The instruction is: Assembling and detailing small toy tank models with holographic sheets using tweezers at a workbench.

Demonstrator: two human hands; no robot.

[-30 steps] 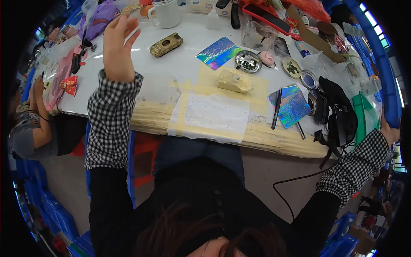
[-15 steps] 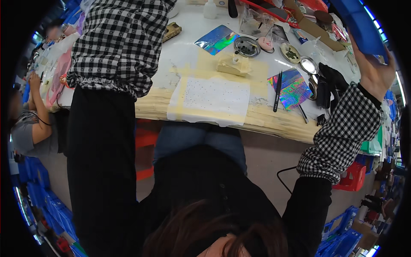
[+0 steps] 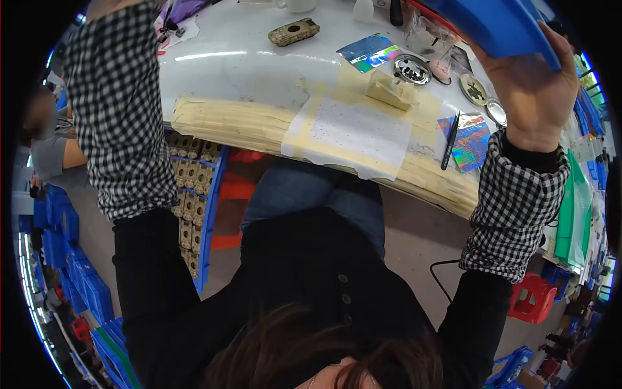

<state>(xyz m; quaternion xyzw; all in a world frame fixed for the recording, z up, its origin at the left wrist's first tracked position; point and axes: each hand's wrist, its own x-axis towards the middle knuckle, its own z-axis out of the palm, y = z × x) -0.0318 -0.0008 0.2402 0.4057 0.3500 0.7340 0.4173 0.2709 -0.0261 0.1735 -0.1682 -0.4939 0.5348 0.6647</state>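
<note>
Over the far right of the table my right hand (image 3: 538, 91) grips the edge of a blue plastic tray (image 3: 489, 29), which is raised and cut off by the top of the picture. My left hand (image 3: 107, 8) shows only as a strip of skin at the upper left edge, its fingers out of sight. Between the arms, a carved brownish oblong piece (image 3: 294, 31) with a dark oval hole lies on the white table. A white sheet dotted with tiny specks (image 3: 353, 133) hangs slightly over the front edge. Black tweezers (image 3: 450, 142) rest on a shiny holographic card (image 3: 472, 142).
A taped block (image 3: 391, 89) and a round dish of dark bits (image 3: 412, 69) stand behind the sheet. Below the table's left side, a blue rack (image 3: 208, 220) holds several carved pieces. A red stool (image 3: 532, 298) stands at right. Another person sits at far left.
My right hand has brought the blue tray inward to the left. My left arm has swung outward to the left. The view has shifted, bringing the rack and the whole carved piece into sight.
</note>
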